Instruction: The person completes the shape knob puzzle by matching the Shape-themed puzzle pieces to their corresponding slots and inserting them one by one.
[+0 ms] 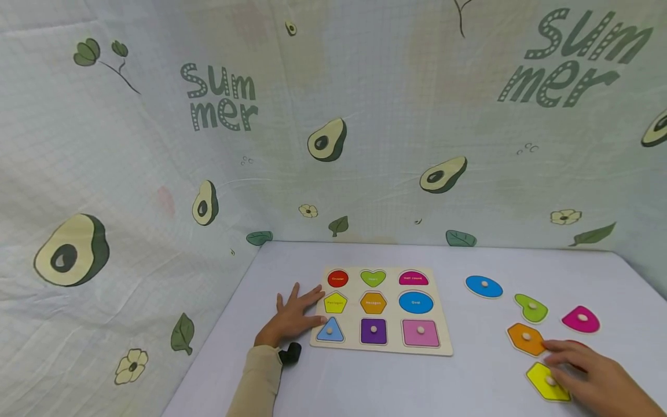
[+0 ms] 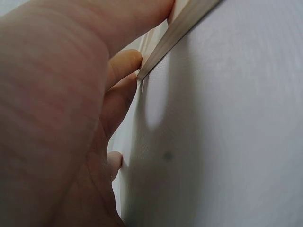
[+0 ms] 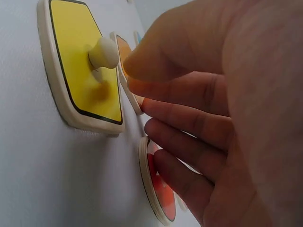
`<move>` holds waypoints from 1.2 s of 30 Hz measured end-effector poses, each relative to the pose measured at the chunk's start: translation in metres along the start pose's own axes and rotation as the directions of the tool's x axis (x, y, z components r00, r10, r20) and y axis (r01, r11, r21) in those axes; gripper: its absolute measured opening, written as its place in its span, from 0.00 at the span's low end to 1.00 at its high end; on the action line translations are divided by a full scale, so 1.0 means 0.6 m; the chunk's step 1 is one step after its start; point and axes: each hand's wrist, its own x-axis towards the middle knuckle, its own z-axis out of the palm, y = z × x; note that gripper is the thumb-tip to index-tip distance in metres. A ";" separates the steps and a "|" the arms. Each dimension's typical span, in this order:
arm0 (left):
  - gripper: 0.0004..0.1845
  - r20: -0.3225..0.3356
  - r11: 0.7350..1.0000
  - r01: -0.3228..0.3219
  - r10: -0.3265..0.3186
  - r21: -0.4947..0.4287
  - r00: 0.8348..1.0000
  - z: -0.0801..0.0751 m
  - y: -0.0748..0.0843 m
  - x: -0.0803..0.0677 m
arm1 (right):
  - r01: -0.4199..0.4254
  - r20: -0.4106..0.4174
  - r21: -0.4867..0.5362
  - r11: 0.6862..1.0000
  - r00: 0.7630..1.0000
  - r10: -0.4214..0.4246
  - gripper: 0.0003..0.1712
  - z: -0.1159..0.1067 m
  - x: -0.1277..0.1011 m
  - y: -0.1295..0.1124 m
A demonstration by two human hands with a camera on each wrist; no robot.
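Note:
A wooden shape board (image 1: 443, 347) lies on the white table. Its bottom row holds a blue triangle (image 1: 330, 330), a purple square (image 1: 373, 330) and a pink square (image 1: 420, 332); the six recesses above hold no pieces. My left hand (image 1: 307, 310) lies flat, fingers spread, touching the board's left edge (image 2: 180, 33). At the right, my right hand (image 1: 565, 356) hovers with nearly straight fingers (image 3: 189, 146) over a red round piece (image 3: 158, 189), gripping nothing. The yellow pentagon piece (image 1: 544, 382) and the orange hexagon piece (image 1: 525, 338) lie just beside it.
Loose pieces lie right of the board: a blue oval (image 1: 483, 286), a green heart (image 1: 531, 308) and a magenta half-round (image 1: 581, 319). Cloth walls printed with avocados close the table's back and left sides. A black wrist device (image 1: 289, 353) sits by my left sleeve.

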 end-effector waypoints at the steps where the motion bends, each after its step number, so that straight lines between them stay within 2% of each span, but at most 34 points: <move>1: 0.41 0.001 1.000 0.001 -0.001 0.000 1.000 0.000 0.000 0.000 | 0.002 0.002 0.000 1.000 1.000 -0.002 0.08 0.000 0.000 0.001; 16: 0.41 0.009 1.000 -0.003 0.003 0.007 1.000 -0.001 -0.002 0.000 | 0.018 0.042 0.013 1.000 0.999 -0.018 0.08 0.005 0.000 0.011; 20: 0.41 0.011 1.000 -0.002 0.002 -0.009 1.000 -0.003 0.000 -0.002 | 0.046 0.048 0.024 0.999 0.998 -0.047 0.08 0.005 -0.003 0.017; 30: 0.42 0.009 1.000 -0.001 0.001 -0.007 1.000 -0.001 -0.001 -0.002 | 0.143 -0.052 -0.012 0.990 0.988 -0.143 0.14 0.004 -0.010 0.017; 36: 0.43 0.009 1.000 0.003 -0.003 0.004 1.000 0.000 -0.003 0.001 | 0.146 -0.101 0.006 0.989 0.984 -0.145 0.13 0.007 -0.012 0.013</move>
